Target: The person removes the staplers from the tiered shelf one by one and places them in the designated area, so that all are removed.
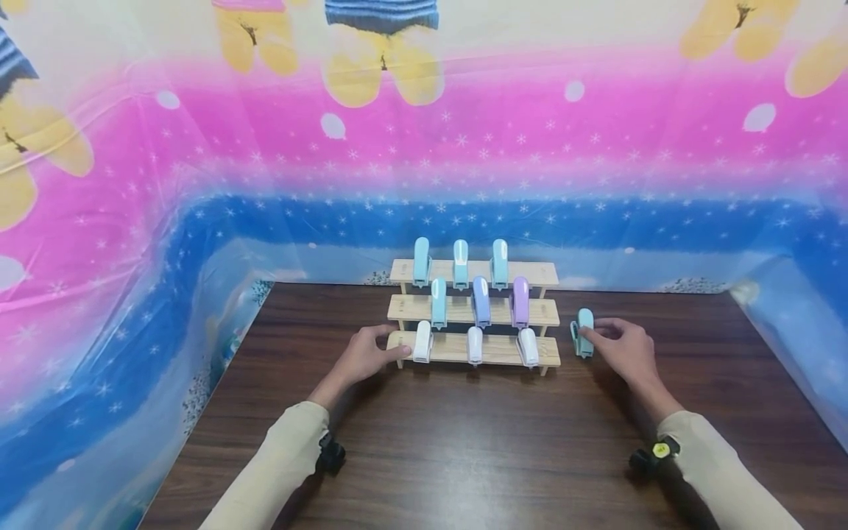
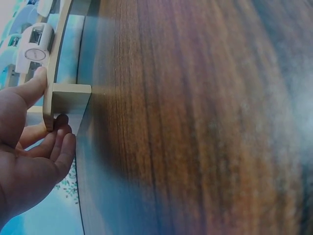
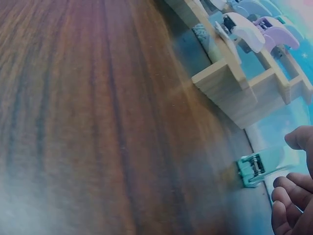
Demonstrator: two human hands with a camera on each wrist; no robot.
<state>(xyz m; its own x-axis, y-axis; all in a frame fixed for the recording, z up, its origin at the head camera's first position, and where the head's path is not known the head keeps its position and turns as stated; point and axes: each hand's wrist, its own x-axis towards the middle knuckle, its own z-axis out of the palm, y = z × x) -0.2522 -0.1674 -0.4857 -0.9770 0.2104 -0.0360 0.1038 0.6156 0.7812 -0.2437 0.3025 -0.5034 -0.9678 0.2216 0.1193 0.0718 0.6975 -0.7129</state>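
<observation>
A three-tier wooden display stand [image 1: 453, 350] holds rows of mini staplers. Light teal staplers [image 1: 460, 263] line its top shelf. On the middle shelf are a teal one [image 1: 439, 302], a periwinkle one [image 1: 481, 300] and a purple one [image 1: 520, 301]. The bottom shelf carries white staplers [image 1: 475, 344]. My left hand [image 1: 363, 355] grips this shelf's left end, thumb on top beside a white stapler [image 2: 35, 46], fingers curled beneath. To the right of the stand, my right hand [image 1: 626, 350] holds a teal stapler [image 3: 261, 166] between thumb and fingers, low at the table.
The dark wood-grain table [image 1: 464, 442] extends in front of the stand. Behind it and along both sides hangs a pink and blue patterned cloth [image 1: 371, 221]. Black wrist cameras sit on the left cuff [image 1: 329, 453] and right cuff [image 1: 645, 460].
</observation>
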